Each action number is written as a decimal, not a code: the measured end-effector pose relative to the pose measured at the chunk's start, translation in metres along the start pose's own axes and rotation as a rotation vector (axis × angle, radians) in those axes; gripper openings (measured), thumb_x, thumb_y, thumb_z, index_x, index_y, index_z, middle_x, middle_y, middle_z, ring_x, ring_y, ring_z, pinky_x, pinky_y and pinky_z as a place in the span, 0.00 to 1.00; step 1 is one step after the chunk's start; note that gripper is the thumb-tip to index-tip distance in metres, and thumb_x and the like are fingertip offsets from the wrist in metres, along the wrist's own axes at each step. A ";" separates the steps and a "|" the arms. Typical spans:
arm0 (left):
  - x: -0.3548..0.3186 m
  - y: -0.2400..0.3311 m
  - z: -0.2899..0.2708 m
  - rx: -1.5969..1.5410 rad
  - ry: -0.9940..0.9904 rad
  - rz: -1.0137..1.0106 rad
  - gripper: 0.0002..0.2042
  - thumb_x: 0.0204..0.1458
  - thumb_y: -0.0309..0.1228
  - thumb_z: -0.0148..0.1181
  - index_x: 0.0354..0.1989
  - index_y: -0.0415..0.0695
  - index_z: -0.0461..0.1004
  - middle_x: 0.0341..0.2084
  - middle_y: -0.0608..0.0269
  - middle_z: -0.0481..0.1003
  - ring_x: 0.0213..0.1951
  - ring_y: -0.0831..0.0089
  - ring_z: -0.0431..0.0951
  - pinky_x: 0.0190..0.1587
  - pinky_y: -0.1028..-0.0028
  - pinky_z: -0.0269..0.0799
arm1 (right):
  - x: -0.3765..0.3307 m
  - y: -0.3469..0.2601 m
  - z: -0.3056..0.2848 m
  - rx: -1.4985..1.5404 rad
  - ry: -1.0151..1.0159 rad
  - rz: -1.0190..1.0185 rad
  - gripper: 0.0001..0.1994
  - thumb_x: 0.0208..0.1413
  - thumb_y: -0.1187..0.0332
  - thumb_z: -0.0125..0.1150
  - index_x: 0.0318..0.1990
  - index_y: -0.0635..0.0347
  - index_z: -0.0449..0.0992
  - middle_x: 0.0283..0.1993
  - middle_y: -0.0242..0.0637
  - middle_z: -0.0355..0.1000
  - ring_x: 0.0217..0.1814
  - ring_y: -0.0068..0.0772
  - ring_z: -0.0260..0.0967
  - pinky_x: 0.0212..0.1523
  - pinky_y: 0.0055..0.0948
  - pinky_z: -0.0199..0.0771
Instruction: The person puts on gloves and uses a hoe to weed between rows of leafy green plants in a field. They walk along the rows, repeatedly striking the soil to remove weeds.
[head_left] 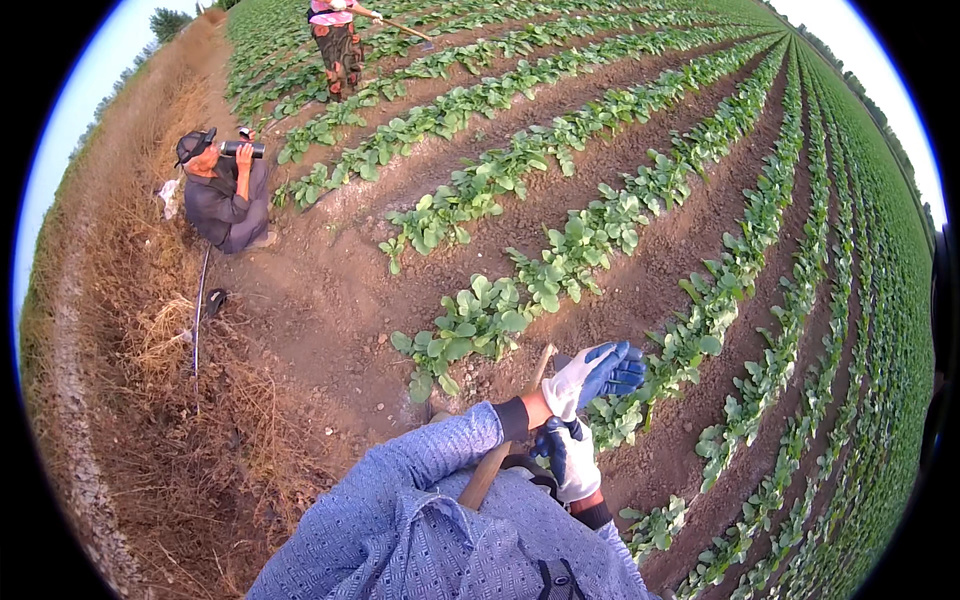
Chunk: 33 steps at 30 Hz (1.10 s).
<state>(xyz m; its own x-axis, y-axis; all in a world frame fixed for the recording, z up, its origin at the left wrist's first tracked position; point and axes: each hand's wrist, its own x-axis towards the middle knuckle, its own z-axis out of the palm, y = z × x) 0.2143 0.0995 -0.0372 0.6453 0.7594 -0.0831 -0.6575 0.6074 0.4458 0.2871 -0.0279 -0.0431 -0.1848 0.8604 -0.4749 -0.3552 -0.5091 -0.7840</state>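
Head view: two gloved hands [590, 380] [572, 464]

The left glove [574, 388] is white toward the wrist and blue over the fingers. It is worn, stretched out to the right, with the fingers straight and close together. The right glove [573, 467], worn just below it, is also white, with blue fingers. These are bent at the left glove's cuff; their exact grip is not clear.
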 end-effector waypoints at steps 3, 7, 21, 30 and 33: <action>-0.002 -0.004 -0.015 -0.105 0.082 -0.007 0.20 0.64 0.45 0.50 0.52 0.40 0.71 0.44 0.58 0.76 0.45 0.67 0.78 0.50 0.67 0.76 | -0.011 -0.012 0.011 -0.263 0.044 0.024 0.05 0.60 0.71 0.58 0.34 0.62 0.75 0.24 0.33 0.73 0.24 0.27 0.70 0.27 0.27 0.69; -0.003 -0.001 -0.051 -0.078 0.250 0.172 0.22 0.64 0.45 0.51 0.54 0.38 0.70 0.46 0.54 0.77 0.46 0.66 0.79 0.50 0.66 0.76 | -0.019 -0.006 0.023 -1.000 -0.301 -0.306 0.13 0.47 0.71 0.66 0.41 0.62 0.75 0.35 0.48 0.75 0.38 0.50 0.75 0.40 0.38 0.74; -0.100 0.053 -0.106 0.220 0.480 0.394 0.17 0.66 0.41 0.49 0.48 0.39 0.72 0.32 0.59 0.78 0.27 0.73 0.79 0.30 0.73 0.77 | 0.066 0.039 0.081 -1.155 -0.384 -0.707 0.16 0.43 0.66 0.68 0.40 0.61 0.73 0.41 0.47 0.73 0.43 0.56 0.72 0.44 0.44 0.73; -0.470 -0.044 -0.299 0.010 1.417 0.279 0.13 0.61 0.44 0.55 0.32 0.47 0.73 0.19 0.64 0.73 0.17 0.70 0.73 0.20 0.70 0.72 | 0.116 -0.157 0.177 -0.324 0.003 -0.883 0.09 0.60 0.65 0.61 0.34 0.60 0.70 0.26 0.29 0.64 0.27 0.23 0.63 0.34 0.25 0.68; -0.555 -0.105 -0.319 -0.241 1.594 0.257 0.13 0.61 0.41 0.54 0.26 0.50 0.68 0.14 0.64 0.69 0.13 0.68 0.68 0.14 0.67 0.64 | 0.107 -0.212 0.247 -0.281 -0.072 -0.924 0.09 0.64 0.65 0.55 0.35 0.61 0.71 0.22 0.29 0.61 0.26 0.23 0.60 0.33 0.27 0.66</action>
<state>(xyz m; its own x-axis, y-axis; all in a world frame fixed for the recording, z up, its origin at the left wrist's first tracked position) -0.1987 -0.3117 -0.3219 -0.4163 0.2061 -0.8856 -0.8190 0.3381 0.4636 0.1165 0.1779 0.1709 -0.0015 0.9188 0.3946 -0.1580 0.3895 -0.9074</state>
